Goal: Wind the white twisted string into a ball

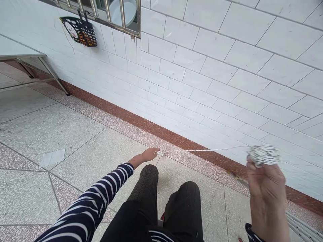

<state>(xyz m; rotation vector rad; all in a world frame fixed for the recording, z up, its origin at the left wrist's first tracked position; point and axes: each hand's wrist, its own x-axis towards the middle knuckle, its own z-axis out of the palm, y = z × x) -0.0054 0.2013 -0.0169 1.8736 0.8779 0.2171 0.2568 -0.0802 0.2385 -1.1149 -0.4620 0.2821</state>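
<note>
**String stretched between 2 hands above a tiled floor**

Head view: the left hand point(148, 155) reaches forward at the end of a striped sleeve point(101, 191), its grip pinched on the far end of a thin white string point(202, 150). The fingertips are small in the picture, so how many of them press the string is hard to tell. The string runs taut and nearly level to the right, where it meets a wound ball of string point(263, 154). The right hand point(267, 188) is raised close to the camera, its back towards the lens, fingers closed around the ball, which shows above the knuckles. Both hands are well apart, with the string spanning the gap between them.

Below the hands, 2 knees in dark trousers point(164, 201) point forward over the speckled floor point(63, 134). A white-tiled wall point(227, 67) with a reddish skirting band point(141, 122) runs behind the string. A black basket point(80, 31) hangs from window bars point(121, 16) at upper left, near a metal frame leg point(54, 75). A pale scrap point(52, 158) lies on the floor, left of the sleeve.
</note>
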